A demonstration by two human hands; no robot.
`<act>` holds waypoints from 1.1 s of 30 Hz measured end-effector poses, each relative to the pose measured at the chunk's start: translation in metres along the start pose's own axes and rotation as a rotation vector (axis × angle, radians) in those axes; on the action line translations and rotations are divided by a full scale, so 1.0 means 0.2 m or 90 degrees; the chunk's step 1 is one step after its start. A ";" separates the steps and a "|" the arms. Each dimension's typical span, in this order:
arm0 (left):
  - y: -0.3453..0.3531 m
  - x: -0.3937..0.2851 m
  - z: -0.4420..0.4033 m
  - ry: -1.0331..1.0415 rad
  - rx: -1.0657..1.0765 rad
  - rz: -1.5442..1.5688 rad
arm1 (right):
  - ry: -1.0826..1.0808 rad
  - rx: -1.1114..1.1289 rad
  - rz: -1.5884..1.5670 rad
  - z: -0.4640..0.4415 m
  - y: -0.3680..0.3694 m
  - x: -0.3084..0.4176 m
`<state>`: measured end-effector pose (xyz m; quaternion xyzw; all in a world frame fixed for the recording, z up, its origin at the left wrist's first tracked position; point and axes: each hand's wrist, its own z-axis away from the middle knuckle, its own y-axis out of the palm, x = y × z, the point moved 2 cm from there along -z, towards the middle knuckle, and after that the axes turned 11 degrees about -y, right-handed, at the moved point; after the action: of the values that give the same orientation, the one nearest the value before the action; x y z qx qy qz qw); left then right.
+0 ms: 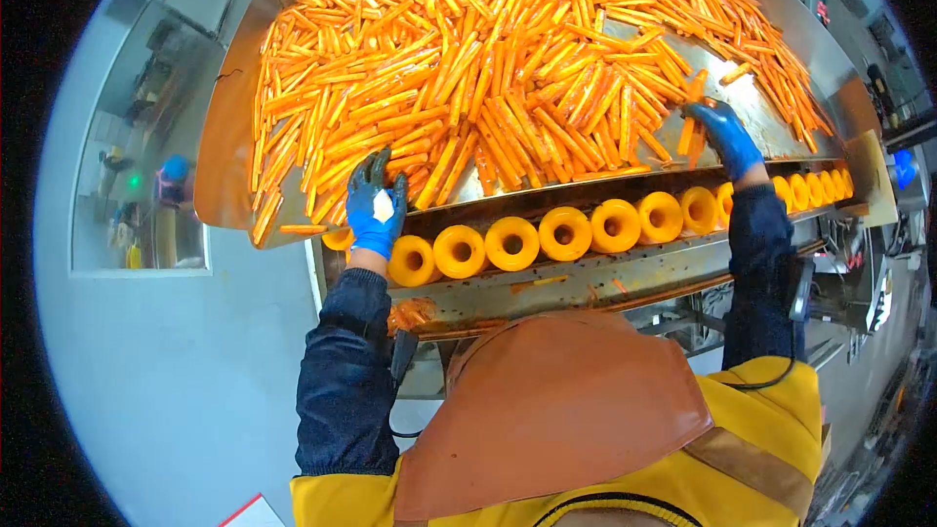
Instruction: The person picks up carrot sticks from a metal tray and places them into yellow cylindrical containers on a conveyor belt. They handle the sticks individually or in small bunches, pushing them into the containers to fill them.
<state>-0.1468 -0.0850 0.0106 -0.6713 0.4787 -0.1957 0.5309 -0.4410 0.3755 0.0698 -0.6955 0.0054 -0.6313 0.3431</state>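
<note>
Glossy orange food sticks (pixel 468 78) lie heaped across a wide metal tray (pixel 756 107). My left hand (pixel 374 210), in a blue glove with a white patch on its back, rests at the tray's near edge. Its fingers are apart and touch the sticks at the heap's left front. Toward the right, my blue-gloved right hand (pixel 724 137) has its fingers closed around a few upright sticks above the tray's near edge. Below that edge runs a row of yellow funnels (pixel 511 243), their round openings facing me.
Under the funnels is a stained metal ledge (pixel 547 293) with stick scraps on it. A pale wall with a window (pixel 142 156) stands at the left. Machinery (pixel 864 263) is on the right. A brown cap brim (pixel 556 410) covers the lower middle.
</note>
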 end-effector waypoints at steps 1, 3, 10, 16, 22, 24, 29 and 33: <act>-0.03 -0.02 0.00 -0.007 0.014 -0.003 | -0.012 -0.053 -0.045 0.12 0.05 0.15; -0.03 -0.03 0.00 -0.018 0.024 -0.009 | -0.024 0.015 -0.341 0.32 0.27 0.32; -0.02 -0.03 0.00 -0.020 0.013 -0.010 | -0.060 0.215 -0.257 0.58 1.11 0.26; -0.04 -0.04 0.00 -0.052 0.046 -0.016 | -0.226 0.041 -0.267 0.55 1.17 0.35; -0.06 -0.05 0.00 -0.074 0.052 -0.002 | -0.376 0.323 0.136 0.52 1.27 0.40; -0.06 -0.05 -0.01 -0.079 0.049 0.001 | -0.343 0.169 0.168 0.41 1.20 0.46; -0.06 -0.05 -0.01 -0.083 0.051 0.006 | -0.352 -0.059 0.556 -0.01 1.24 0.57; -0.04 -0.04 0.00 -0.052 0.000 0.008 | -0.276 0.006 0.620 -0.13 1.31 0.62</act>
<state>-0.1466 -0.0789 0.0199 -0.6759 0.4607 -0.1649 0.5511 -0.3267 0.1081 0.0500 -0.7252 0.2538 -0.2409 0.5930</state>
